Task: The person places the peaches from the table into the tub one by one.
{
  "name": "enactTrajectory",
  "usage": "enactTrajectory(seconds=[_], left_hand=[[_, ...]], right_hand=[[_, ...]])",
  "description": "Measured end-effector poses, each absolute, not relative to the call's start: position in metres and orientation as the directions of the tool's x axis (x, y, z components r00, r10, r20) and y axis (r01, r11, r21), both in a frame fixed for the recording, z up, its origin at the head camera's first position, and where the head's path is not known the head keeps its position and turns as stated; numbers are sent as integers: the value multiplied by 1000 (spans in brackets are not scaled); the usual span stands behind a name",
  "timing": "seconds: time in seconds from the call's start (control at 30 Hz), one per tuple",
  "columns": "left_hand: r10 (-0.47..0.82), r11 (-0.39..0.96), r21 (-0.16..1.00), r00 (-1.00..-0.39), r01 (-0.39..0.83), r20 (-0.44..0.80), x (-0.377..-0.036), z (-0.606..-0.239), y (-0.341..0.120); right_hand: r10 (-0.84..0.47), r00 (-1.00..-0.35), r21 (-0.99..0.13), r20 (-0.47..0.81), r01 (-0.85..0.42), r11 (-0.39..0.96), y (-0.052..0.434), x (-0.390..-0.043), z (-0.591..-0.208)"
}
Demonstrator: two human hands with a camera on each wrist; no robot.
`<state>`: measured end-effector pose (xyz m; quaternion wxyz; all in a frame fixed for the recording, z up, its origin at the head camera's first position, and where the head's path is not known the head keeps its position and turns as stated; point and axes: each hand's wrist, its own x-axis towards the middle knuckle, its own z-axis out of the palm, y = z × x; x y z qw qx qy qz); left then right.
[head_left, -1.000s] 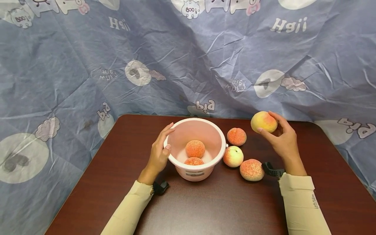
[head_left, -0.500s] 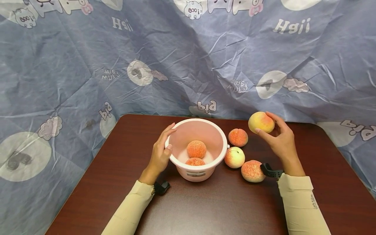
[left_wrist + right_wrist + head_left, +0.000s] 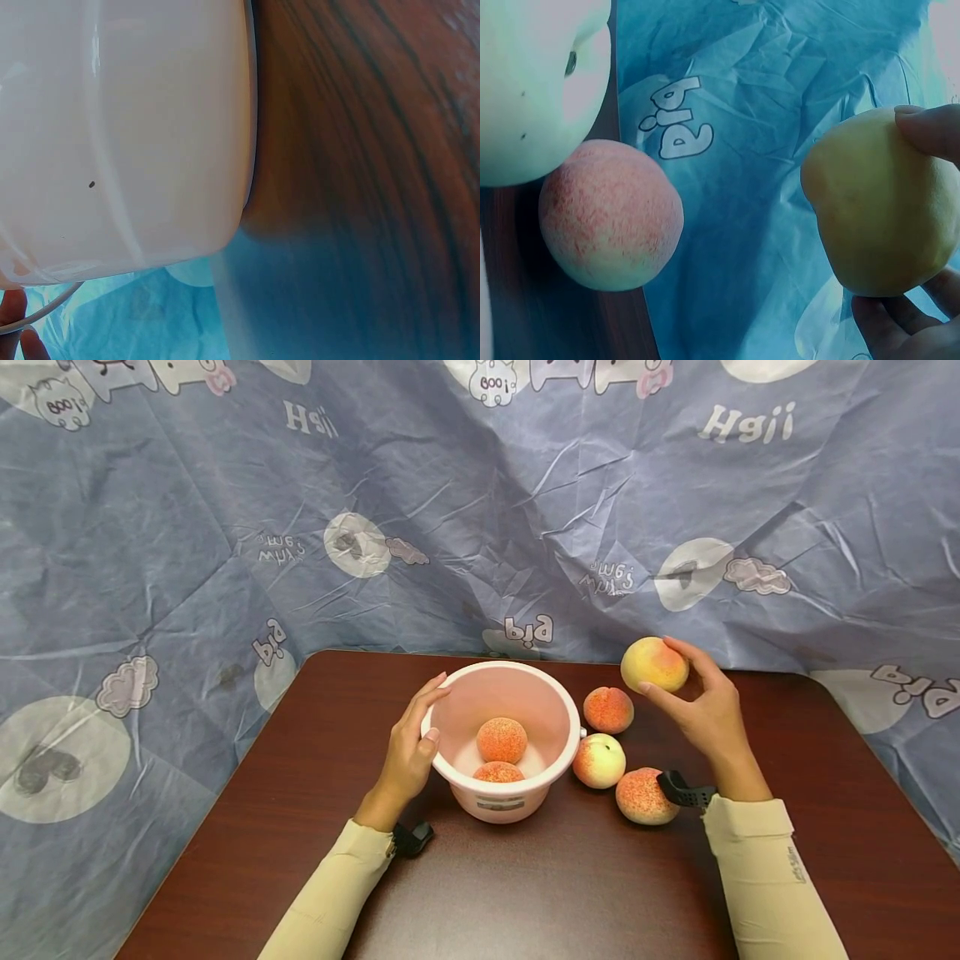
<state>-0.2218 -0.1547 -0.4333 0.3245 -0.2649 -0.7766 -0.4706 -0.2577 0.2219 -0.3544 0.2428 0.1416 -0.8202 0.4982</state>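
My left hand [image 3: 405,752] holds the left side of a pale pink bucket [image 3: 498,806], its fingertips and thumb at the rim. Two orange-red peaches, one farther back [image 3: 502,741] and one partly hidden by the near rim [image 3: 498,772], lie inside. My right hand [image 3: 708,710] pinches a yellow peach [image 3: 654,664] between thumb and fingers, raised above the table's back right. In the right wrist view the yellow peach [image 3: 885,202] is gripped at opposite sides. The left wrist view is mostly the bucket's outer wall [image 3: 165,135], with fingertips [image 3: 31,345] beside its thin handle.
Right of the bucket sit a red peach [image 3: 608,710], a pale yellow peach [image 3: 599,761] near the bucket wall, and a speckled peach [image 3: 647,796] partly behind the right wrist strap [image 3: 686,791]. A printed blue-grey cloth [image 3: 450,527] hangs behind the brown table [image 3: 300,827].
My right hand has moved left with the yellow peach, toward the bucket, and slightly up. The left hand and bucket have stayed in place; the view shifted slightly.
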Motion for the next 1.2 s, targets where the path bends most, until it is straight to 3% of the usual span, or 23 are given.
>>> enactTrajectory(seconds=[1.2], left_hand=[[99,418,576,-666,702,739,-221,-431,-154]], right_hand=[[-106,-792,-682,601,-577,449,189,-241,-331]])
